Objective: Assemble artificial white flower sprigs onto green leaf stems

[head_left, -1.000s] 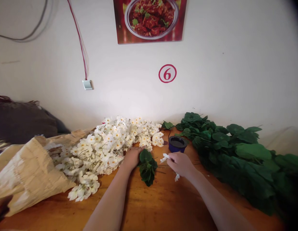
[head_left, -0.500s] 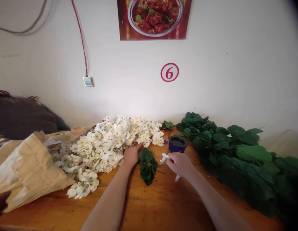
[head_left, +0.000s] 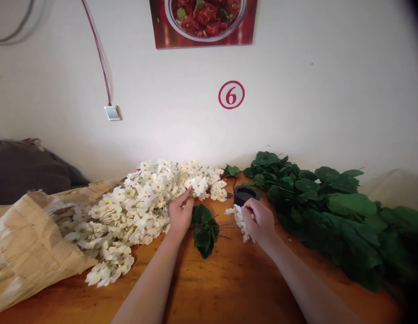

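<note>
From the head camera, the left hand [head_left: 180, 213] no longer lies flat at the edge of the heap of white blossoms [head_left: 141, 202]. It has risen with the fingers loosely spread, and the index finger [head_left: 186, 194] reaches toward a bloom, though I cannot tell whether it touches. The right hand [head_left: 261, 222] pinches a white flower sprig [head_left: 240, 222] between thumb and fingers; far more of the sprig now shows than the small white scrap seen earlier, and it trails down past the fingertips. Between the hands, a leafy green sprig [head_left: 204, 231] lies on the wooden table [head_left: 229, 288], touched by neither. A dark round cup [head_left: 244, 194] stands just behind the right hand, now partly hidden by it. A large heap of green leaves [head_left: 325, 216] lies to the right, and brown wrapping paper [head_left: 26, 243] lies to the left, against the blossoms.
</note>
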`<state>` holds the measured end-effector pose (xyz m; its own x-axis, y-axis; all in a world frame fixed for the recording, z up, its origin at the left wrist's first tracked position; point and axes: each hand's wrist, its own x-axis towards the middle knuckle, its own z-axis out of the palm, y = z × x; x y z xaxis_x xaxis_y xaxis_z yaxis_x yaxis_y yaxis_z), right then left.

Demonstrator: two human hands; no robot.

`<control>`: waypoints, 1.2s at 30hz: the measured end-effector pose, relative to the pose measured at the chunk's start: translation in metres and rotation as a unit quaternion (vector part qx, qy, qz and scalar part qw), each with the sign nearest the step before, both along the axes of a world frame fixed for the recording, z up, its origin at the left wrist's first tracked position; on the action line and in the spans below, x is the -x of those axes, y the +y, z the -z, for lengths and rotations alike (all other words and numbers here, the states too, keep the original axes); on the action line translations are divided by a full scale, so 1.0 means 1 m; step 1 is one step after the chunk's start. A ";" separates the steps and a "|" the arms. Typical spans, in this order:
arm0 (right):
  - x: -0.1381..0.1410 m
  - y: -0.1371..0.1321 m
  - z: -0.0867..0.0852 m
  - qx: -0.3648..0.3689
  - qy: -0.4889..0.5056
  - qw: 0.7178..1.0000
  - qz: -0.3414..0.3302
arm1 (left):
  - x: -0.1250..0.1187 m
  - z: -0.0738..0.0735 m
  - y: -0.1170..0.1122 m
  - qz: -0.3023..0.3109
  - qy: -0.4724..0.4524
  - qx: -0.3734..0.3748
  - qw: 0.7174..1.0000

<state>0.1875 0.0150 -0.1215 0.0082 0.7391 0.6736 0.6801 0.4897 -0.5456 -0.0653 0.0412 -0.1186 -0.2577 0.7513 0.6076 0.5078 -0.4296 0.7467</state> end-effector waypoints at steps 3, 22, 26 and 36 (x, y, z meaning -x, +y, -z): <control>0.005 -0.004 -0.002 0.003 0.145 0.985 -0.096 | -0.026 -0.009 -0.019 0.098 0.061 -0.076 0.990; 0.033 -0.012 -0.007 0.194 0.511 0.763 -0.346 | -0.065 -0.011 -0.046 0.255 -0.030 -0.007 0.966; 0.031 -0.009 -0.007 0.210 0.478 0.777 -0.351 | -0.061 -0.015 -0.047 0.244 0.008 -0.020 0.970; 0.030 -0.009 -0.012 0.236 0.562 0.715 -0.343 | -0.061 -0.025 -0.047 0.270 -0.072 -0.048 0.959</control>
<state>0.1573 0.0061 -0.1097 -0.1253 0.9718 0.2000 -0.6290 0.0781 -0.7735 -0.0040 -0.0057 -0.0939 0.0670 0.7413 0.6678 0.0868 -0.6711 0.7363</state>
